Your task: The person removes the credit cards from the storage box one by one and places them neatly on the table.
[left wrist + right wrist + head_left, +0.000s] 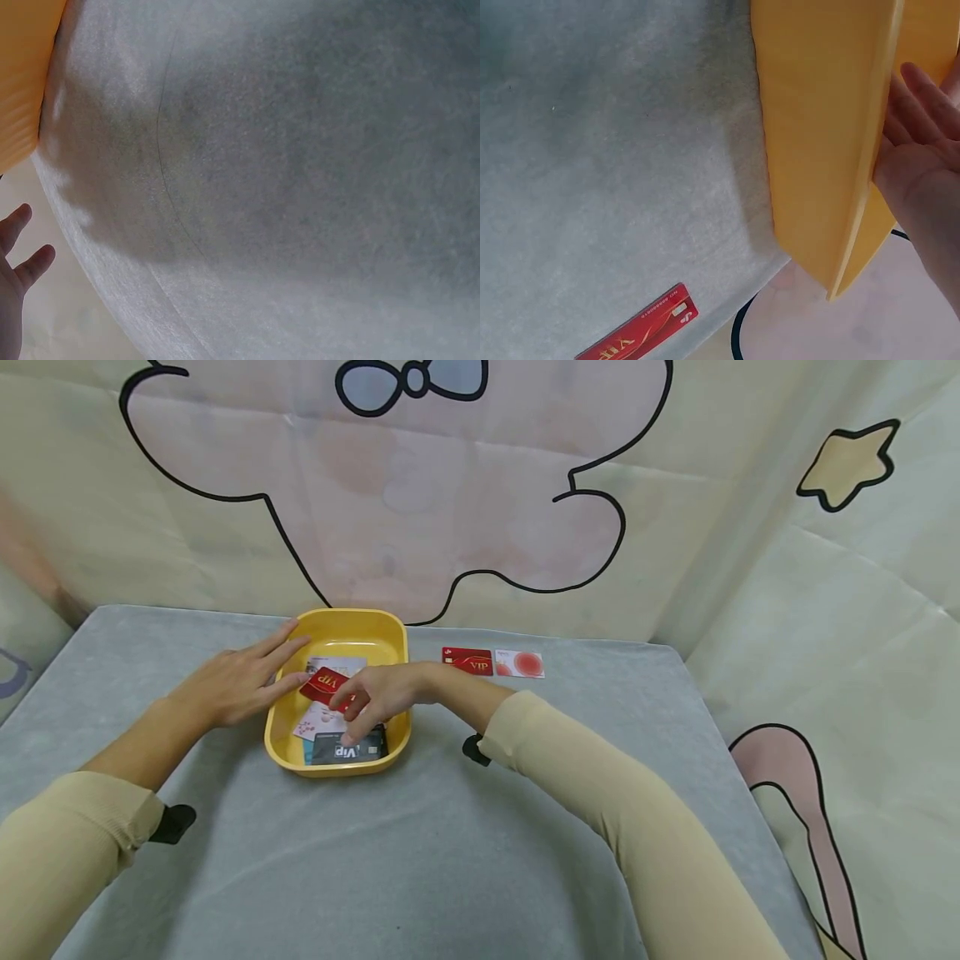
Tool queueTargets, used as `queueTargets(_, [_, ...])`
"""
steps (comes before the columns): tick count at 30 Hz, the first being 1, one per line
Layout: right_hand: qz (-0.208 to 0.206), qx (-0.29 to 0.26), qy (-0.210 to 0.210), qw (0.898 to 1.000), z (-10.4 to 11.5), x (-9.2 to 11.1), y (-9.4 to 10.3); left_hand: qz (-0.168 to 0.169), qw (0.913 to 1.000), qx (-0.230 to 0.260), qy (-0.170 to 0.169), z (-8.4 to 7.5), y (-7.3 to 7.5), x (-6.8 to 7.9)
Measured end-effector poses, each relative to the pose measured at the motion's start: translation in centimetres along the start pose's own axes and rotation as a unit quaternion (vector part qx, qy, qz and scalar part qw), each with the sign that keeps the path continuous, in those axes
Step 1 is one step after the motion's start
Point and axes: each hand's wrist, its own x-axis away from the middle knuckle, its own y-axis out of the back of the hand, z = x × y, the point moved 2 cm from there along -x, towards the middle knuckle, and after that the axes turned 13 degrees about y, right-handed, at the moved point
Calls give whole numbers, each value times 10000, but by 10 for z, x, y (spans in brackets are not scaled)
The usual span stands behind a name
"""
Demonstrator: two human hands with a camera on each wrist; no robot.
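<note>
Cards in yellow tray (356, 635), tray by table's far edge, L of its midpoint; dk grey Vip card (367, 749) at tray's near end, lettering upside down; sliver of blue card (308, 752) showing at its L; white card w/ pink print (315, 720) just beyond; red VIP card (321, 681) mid-tray, tilted, partly under R hand's outline; pale card (337, 663) behind that.

R hand (382, 692) reaching in over tray's R rim, fingers loosely bent and apart, nothing seen gripped; one fingertip over dk grey Vip card, contact can't tell; L hand (243, 681) spread wide, fingers at tray's L rim, holding nothing.

On grey-clothed table (450, 860), nr far edge, R of tray: 2nd red VIP card (467, 661), then white card w/ red disc (520, 664) just beside; beige sleeves (585, 768) on both arms; printed backdrop (450, 485) beyond far edge.
</note>
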Motion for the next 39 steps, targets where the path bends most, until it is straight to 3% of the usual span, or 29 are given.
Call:
queueTargets(15, [131,386,8,9992,3,-16,-3,19,10000,31,-25,1,0,0])
queueTargets(31, [323,267,-103,9991,7,-15,-6,-80,9998,123,-113,3,-1,0])
queueTargets(39, [154,869,-578,9944,11,-14,-6,-93,9998,135,-103,2,-2,0])
